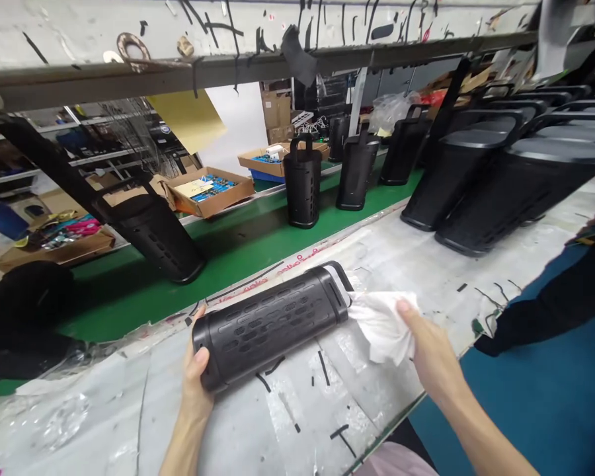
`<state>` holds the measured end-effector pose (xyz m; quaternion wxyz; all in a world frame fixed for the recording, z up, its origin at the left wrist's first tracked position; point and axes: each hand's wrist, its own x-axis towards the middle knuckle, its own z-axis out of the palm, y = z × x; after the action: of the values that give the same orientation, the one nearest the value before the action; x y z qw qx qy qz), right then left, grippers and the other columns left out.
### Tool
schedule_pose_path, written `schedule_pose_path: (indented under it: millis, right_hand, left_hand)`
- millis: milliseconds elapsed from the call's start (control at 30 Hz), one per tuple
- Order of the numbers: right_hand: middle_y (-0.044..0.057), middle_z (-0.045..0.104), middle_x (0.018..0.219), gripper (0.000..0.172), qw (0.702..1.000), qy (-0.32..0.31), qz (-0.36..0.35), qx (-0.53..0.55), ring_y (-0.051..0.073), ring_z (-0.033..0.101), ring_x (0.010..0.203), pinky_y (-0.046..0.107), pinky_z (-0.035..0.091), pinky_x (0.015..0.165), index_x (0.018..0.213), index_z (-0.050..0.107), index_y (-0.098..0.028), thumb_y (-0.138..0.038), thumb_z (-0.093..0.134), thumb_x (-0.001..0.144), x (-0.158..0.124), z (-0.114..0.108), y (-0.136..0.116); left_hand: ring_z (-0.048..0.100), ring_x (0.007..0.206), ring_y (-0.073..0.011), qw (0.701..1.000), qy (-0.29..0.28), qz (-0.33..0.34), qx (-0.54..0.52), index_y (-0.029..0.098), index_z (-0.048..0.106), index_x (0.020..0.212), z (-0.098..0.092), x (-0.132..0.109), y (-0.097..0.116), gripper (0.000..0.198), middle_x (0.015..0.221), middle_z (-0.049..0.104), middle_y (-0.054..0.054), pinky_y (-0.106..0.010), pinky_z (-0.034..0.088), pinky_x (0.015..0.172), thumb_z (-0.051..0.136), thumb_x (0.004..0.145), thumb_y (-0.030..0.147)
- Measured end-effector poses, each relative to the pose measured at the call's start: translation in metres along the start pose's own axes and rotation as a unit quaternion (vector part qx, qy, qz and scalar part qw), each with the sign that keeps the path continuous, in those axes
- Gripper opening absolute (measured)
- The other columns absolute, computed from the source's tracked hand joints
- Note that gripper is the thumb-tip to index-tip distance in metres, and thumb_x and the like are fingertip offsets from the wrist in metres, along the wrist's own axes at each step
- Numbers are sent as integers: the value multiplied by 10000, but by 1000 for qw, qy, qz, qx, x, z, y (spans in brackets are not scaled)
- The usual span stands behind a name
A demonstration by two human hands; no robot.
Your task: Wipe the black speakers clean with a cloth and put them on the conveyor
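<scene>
A black plastic housing [272, 324] with slotted sides and a loop handle lies tilted across the white-covered bench. Its base end is gripped by my left hand [197, 363], with the thumb over the near edge. My right hand [429, 344] pinches a crumpled white cloth [384, 324] between thumb and fingers. The cloth reaches to the handle end of the housing and appears to touch it there. The fingers of my right hand are partly hidden behind the cloth.
Several similar black housings [520, 178] stand at the right of the bench. More stand on the green conveyor belt [248, 231]. Cardboard trays [213, 198] of small parts sit beyond it. A marked shelf beam [258, 63] crosses overhead. A person's dark sleeve [550, 284] shows at the right.
</scene>
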<state>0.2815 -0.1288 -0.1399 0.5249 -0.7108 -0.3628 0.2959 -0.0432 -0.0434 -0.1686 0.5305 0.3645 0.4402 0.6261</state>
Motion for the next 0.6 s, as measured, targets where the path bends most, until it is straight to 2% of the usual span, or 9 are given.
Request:
schedule_pose_path:
  millis: [67, 133, 200, 267, 367, 467, 533, 600]
  right_hand:
    - [61, 650, 602, 542, 997, 60, 20, 52, 280, 644, 631, 374, 518, 526, 655, 686, -211, -694, 509, 826, 9, 0, -6]
    - [52, 660, 638, 513, 994, 79, -6, 80, 266, 645, 668, 360, 526, 570, 698, 693, -212, -685, 534, 820, 16, 12, -17]
    - [55, 683, 705, 513, 994, 46, -44, 93, 262, 658, 743, 363, 548, 667, 791, 715, -200, -661, 500, 857, 20, 30, -28]
    - [65, 710, 822, 502, 991, -16, -74, 109, 260, 668, 851, 370, 556, 772, 915, 722, -190, -620, 463, 900, 21, 51, -36]
    - [84, 678, 1144, 441, 983, -57, -136, 112, 259, 614, 1110, 396, 498, 972, 1145, 661, -196, -538, 519, 905, 21, 73, -35]
    - [67, 544, 1387, 404, 972, -75, -187, 124, 239, 469, 1321, 405, 369, 1120, 1273, 589, -235, -412, 517, 917, 20, 76, -22]
    - [53, 513, 1429, 398, 964, -110, -183, 158, 225, 416, 1369, 399, 345, 1139, 1287, 581, -239, -322, 451, 920, 19, 73, -15]
    - [45, 517, 1423, 407, 963, -119, -164, 176, 220, 415, 1367, 397, 367, 1123, 1272, 584, -240, -266, 421, 900, 17, 71, -15]
  left_hand:
    - [598, 1144, -310, 1000, -1, 1, 4, 242, 584, 1293, 0, 1, 1, 743, 1138, 680, -43, -421, 473, 1022, 723, 614, 509]
    - [605, 1133, -323, 1000, 1, -4, 4, 243, 573, 1305, 1, 1, 2, 783, 1163, 670, -50, -432, 487, 1004, 740, 587, 507]
    - [603, 1136, -341, 1000, 5, -6, 4, 243, 566, 1313, 2, 0, 3, 841, 1194, 658, -60, -446, 495, 993, 759, 539, 511]
    - [592, 1153, -363, 1000, 10, 5, 6, 238, 565, 1315, 4, -1, 5, 895, 1226, 646, -74, -463, 495, 993, 773, 490, 515]
    - [566, 1189, -382, 999, 6, 33, 14, 232, 580, 1299, 6, -3, 7, 889, 1291, 615, -86, -481, 478, 1013, 769, 476, 510]
    - [530, 1234, -383, 999, -15, 40, 12, 234, 597, 1275, 8, -5, 10, 822, 1342, 583, -79, -482, 450, 1048, 756, 507, 480]
    - [513, 1252, -384, 999, -21, 28, 4, 239, 596, 1275, 9, -4, 12, 802, 1357, 573, -72, -487, 436, 1063, 749, 519, 457]
    - [504, 1260, -385, 1000, -19, 10, -1, 253, 585, 1288, 10, -4, 13, 805, 1360, 572, -62, -499, 434, 1065, 747, 523, 441]
